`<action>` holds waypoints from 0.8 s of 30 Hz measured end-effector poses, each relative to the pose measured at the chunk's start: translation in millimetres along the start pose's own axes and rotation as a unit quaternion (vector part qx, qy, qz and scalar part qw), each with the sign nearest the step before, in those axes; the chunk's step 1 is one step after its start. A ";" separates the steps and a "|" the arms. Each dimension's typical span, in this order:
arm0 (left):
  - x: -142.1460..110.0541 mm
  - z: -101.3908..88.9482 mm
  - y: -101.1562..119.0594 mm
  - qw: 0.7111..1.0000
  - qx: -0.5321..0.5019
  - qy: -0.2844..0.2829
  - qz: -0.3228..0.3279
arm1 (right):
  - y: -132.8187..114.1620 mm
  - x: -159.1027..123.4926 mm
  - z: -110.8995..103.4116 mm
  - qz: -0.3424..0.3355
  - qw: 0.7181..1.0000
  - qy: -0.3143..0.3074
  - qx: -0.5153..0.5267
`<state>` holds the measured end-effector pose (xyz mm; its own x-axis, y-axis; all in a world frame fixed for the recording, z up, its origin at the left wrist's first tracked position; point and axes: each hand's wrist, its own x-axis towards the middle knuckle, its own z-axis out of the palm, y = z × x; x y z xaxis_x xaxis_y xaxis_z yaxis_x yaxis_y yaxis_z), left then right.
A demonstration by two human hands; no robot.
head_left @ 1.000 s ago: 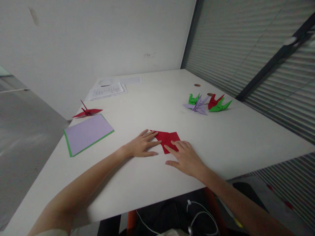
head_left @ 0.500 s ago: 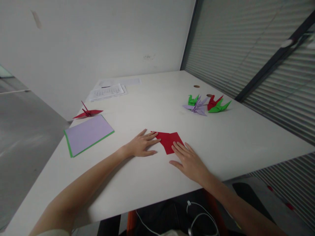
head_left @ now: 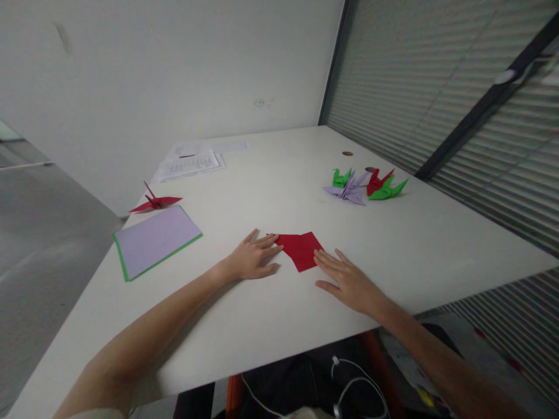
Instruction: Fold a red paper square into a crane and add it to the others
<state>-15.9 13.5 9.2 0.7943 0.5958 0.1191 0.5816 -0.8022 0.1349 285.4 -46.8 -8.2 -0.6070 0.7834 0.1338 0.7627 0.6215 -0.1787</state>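
Note:
A folded piece of red origami paper lies flat on the white table in front of me. The fingertips of my left hand rest on its left corner, fingers spread. At the paper's right edge, my right hand lies low with its fingers stretched out, the tips touching the red paper. Neither hand grips anything. Parts of the paper's left and right ends are hidden under the fingers.
Left of my hands is a stack of lilac and green paper sheets, with a red paper crane behind it. Printed pages lie farther back. To the right stand several folded cranes, including a lilac crane and a green crane.
My right hand has slid right across the red paper to its edge, uncovering more of it. My left hand has stayed almost in place.

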 end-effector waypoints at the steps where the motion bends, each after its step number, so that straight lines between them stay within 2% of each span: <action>1: -0.2 0.5 0.5 1.000 0.002 -0.001 -0.001 | 1.8 -1.7 0.1 -0.002 1.000 0.000 0.004; 4: -0.9 1.3 3.7 1.000 0.012 0.009 0.000 | 6.1 -4.8 0.5 -0.006 1.000 -0.009 0.016; 7: 1.6 -2.7 11.7 0.998 0.028 0.046 0.018 | 5.3 -2.5 0.0 -0.014 0.999 -0.016 0.031; 11: 10.2 -11.2 23.1 0.994 0.011 0.087 0.060 | -10.3 13.1 -1.6 -0.065 0.995 -0.029 0.066; 14: 13.3 -8.4 19.4 0.995 -0.012 0.066 0.080 | -26.8 31.1 -1.4 -0.089 0.993 -0.038 0.066; 17: 10.3 2.2 5.7 0.998 -0.021 0.026 0.057 | -35.7 44.6 0.9 -0.112 0.990 -0.040 0.076; 20: 5.9 10.6 -5.5 0.999 -0.014 -0.015 0.040 | -35.2 48.1 3.8 -0.124 0.988 -0.034 0.085; 24: 4.0 12.4 -7.1 0.999 -0.004 -0.030 0.027 | -30.4 42.5 4.5 -0.125 0.988 -0.026 0.083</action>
<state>-14.7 21.1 -3.5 0.8337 0.5481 0.0670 0.5365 -0.8327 0.1371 235.4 -32.4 -1.5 -0.7860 0.6012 0.1441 0.5426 0.7826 -0.3051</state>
